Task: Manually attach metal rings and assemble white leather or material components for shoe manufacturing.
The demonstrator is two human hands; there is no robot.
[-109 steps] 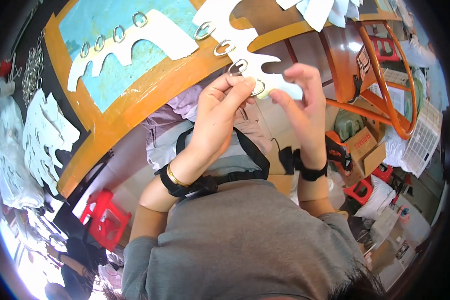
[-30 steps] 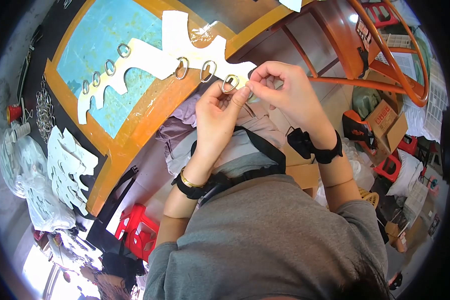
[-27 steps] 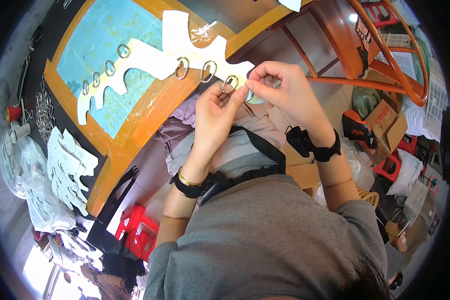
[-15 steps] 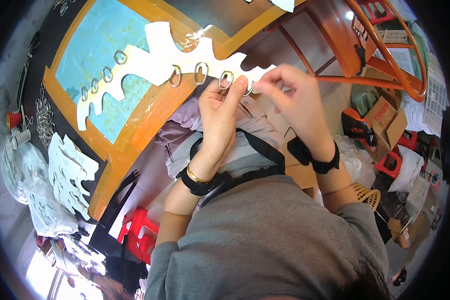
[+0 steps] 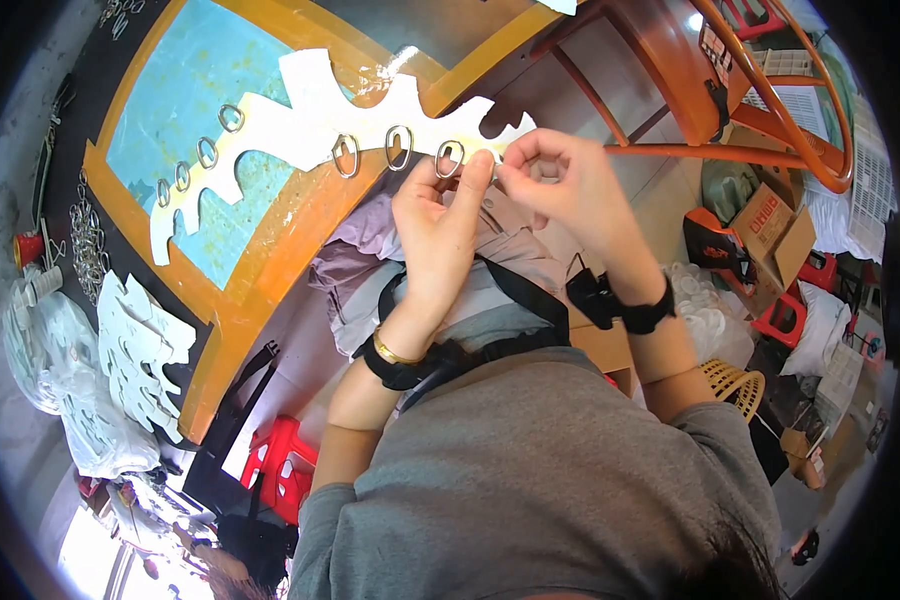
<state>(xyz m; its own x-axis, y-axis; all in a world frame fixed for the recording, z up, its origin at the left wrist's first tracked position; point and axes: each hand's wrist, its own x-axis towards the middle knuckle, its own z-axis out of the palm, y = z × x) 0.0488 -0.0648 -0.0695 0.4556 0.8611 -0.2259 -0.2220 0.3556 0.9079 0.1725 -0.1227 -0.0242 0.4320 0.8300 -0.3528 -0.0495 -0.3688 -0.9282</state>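
Note:
A long white notched card strip (image 5: 300, 125) lies across the blue mat (image 5: 185, 95), with several oval metal rings (image 5: 346, 155) clipped along it. My left hand (image 5: 440, 215) pinches the strip's right end, its fingertips at the last ring (image 5: 449, 158). My right hand (image 5: 560, 185) is closed just beside it, thumb and forefinger pinched on the strip's tip (image 5: 515, 128). Whether it also holds a loose ring is hidden by the fingers. Both wrists wear black bands.
The orange-framed table (image 5: 270, 250) edge runs diagonally. A stack of white notched cards (image 5: 140, 350) and a pile of loose metal rings (image 5: 88, 245) sit at left. An orange chair (image 5: 760, 110), cardboard boxes (image 5: 775, 225) and red stools (image 5: 285, 465) stand around.
The card strip has slid leftward and more rings sit along it. My hands have stayed together at its right end, shifting slightly up and right.

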